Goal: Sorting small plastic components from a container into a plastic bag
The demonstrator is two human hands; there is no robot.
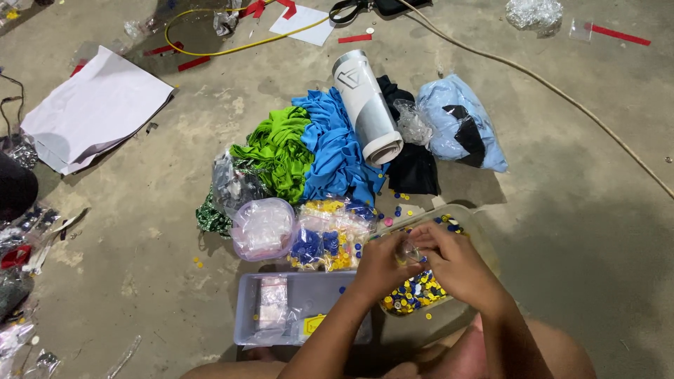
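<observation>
Cloth heap (316, 151), perhaps button bags (330, 235), behind hands (421, 260).

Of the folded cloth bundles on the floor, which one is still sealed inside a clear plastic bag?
The light blue bundle at the far right, beside the black cloth; the green and bright blue ones lie bare.

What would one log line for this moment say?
left hand: pinching small clear bag | right hand: on same bag | below: tray of blue and yellow buttons | left of it: grey bin
</observation>
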